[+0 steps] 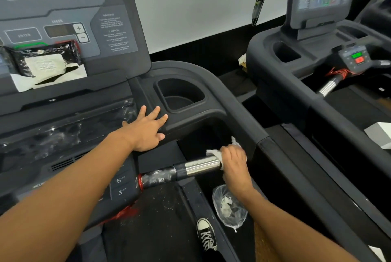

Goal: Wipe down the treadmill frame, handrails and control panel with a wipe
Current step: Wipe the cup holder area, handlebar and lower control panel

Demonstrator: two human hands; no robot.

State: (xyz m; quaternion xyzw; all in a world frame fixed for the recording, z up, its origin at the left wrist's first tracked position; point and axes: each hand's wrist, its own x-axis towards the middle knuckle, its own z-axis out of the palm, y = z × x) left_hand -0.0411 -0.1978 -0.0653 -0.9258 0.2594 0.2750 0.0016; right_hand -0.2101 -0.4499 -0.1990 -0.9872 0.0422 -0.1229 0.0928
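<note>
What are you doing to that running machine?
A person is cleaning a dark grey treadmill. The right hand grips a crumpled white wipe around the shiny metal handrail bar. The left hand rests flat and open on the console ledge beside the empty cup holder. A black pack of wipes leans against the grey control panel, and a crumpled clear plastic wrapper lies below the handrail.
</note>
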